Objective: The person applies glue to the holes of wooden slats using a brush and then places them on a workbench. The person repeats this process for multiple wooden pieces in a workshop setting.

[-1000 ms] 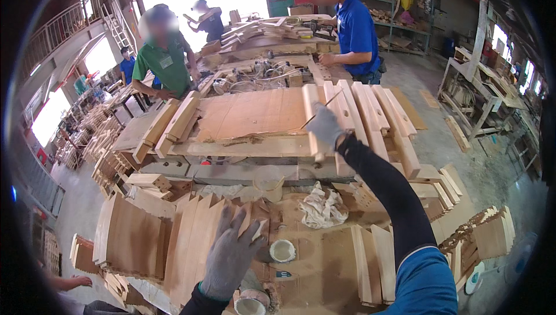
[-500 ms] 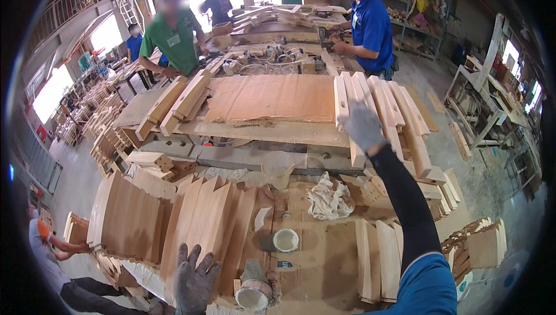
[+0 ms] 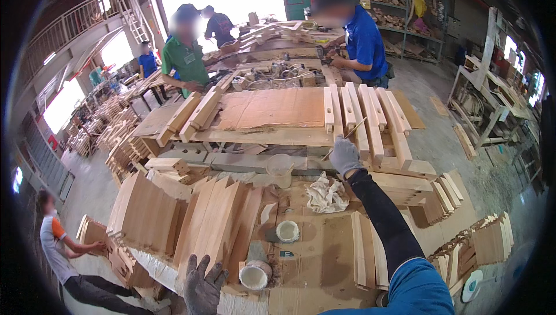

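My right hand (image 3: 346, 157), in a grey glove, is closed around a thin wooden stick (image 3: 360, 126) that pokes out on both sides. It is over the near ends of the long wooden bars (image 3: 362, 127) on the workbench. My left hand (image 3: 202, 285), gloved in darker grey, has its fingers spread and holds nothing. It is beside the leaning row of flat wooden boards (image 3: 208, 216). Two cups with white contents, one upper (image 3: 288, 231) and one lower (image 3: 253, 275), stand between the boards and a smaller board stack (image 3: 366, 251).
A crumpled white rag (image 3: 326, 193) and a translucent tub (image 3: 280, 170) lie ahead. Cardboard (image 3: 272, 106) covers the bench middle. Co-workers in green (image 3: 184, 60) and blue (image 3: 365, 40) stand across; another person (image 3: 61, 251) handles wood at left. More stacked pieces (image 3: 492, 240) are at right.
My right hand has come down and left off the bars, and the stick now shows in it. The left hand stays spread by the boards. The whole view has shifted slightly.
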`<state>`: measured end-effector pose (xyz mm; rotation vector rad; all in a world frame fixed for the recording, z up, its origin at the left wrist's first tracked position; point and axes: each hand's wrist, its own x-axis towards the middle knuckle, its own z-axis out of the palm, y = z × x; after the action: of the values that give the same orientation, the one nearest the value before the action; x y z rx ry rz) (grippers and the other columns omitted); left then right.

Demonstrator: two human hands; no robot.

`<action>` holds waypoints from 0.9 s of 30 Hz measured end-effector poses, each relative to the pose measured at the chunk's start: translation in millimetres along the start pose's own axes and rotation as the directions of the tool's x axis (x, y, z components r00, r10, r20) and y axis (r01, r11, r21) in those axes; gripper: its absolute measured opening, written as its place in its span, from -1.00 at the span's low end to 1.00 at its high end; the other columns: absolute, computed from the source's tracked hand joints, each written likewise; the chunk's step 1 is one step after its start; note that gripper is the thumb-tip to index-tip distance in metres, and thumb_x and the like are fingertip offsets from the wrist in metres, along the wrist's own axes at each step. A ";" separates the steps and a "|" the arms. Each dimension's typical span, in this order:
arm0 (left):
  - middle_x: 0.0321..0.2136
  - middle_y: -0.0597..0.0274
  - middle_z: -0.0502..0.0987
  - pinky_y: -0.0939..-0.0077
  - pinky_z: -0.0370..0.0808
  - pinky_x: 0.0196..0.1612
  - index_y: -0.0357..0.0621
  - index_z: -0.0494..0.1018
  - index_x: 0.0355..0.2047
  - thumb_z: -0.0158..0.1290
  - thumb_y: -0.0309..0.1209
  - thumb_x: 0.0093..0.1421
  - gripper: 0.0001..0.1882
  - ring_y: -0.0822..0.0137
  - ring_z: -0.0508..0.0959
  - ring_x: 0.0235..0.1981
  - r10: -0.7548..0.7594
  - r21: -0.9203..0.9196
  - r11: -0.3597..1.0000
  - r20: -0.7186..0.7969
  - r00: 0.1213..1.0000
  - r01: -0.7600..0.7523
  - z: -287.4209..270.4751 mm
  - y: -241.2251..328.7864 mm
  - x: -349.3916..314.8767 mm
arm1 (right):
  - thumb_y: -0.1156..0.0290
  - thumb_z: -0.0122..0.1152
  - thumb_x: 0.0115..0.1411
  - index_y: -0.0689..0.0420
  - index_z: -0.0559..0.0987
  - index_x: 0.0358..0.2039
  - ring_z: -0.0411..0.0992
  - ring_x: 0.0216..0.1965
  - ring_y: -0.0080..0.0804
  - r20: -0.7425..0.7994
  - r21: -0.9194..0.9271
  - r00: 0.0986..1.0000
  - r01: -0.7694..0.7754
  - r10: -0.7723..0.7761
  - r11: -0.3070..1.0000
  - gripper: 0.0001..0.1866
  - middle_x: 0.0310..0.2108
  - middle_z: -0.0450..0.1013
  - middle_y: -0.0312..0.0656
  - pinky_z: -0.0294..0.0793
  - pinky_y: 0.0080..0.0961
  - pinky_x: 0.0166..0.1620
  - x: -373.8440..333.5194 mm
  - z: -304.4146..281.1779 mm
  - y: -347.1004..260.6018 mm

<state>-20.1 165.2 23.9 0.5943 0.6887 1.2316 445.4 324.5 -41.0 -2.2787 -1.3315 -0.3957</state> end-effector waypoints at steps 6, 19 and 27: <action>0.00 0.04 0.30 0.03 0.32 0.04 -0.01 0.18 0.08 -0.10 -0.39 0.17 -0.57 -0.01 0.39 -0.04 0.047 -0.135 0.990 0.030 0.998 -0.043 -0.9 -0.9 -39.3 | 0.09 0.18 -0.01 0.33 0.44 -0.23 0.46 -0.34 0.00 -0.106 0.071 0.993 0.066 -0.058 0.995 -0.47 -0.42 0.45 0.14 0.45 -0.22 -0.26 0.0 -11.4 16.6; -0.01 0.05 0.30 0.13 0.34 0.01 -0.11 0.12 0.10 -0.07 -0.32 0.16 -0.50 0.07 0.39 -0.04 0.061 -0.055 0.997 0.007 0.998 -0.061 -55.2 9.6 -120.3 | 0.17 0.21 -0.04 0.20 0.22 0.12 0.05 0.17 0.10 0.236 0.014 0.958 0.164 -0.162 0.986 -0.27 0.13 0.11 0.20 0.06 -0.11 0.17 -296.0 -59.9 10.6; -0.04 0.00 0.31 0.26 0.40 -0.05 -0.22 0.05 0.14 -0.11 -0.41 0.19 -0.48 0.18 0.45 -0.12 -0.132 0.053 0.990 0.038 0.990 0.130 -94.5 -22.2 -104.5 | 0.12 0.19 -0.04 0.13 0.22 0.12 0.04 0.18 0.09 0.354 -0.226 0.907 -0.152 0.227 0.962 -0.28 0.14 0.11 0.17 0.07 -0.06 0.15 -333.9 -56.0 84.1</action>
<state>-96.0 62.3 -39.3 0.6055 0.7149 1.0794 355.2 13.2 -170.2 -2.7237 -1.2689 -0.0153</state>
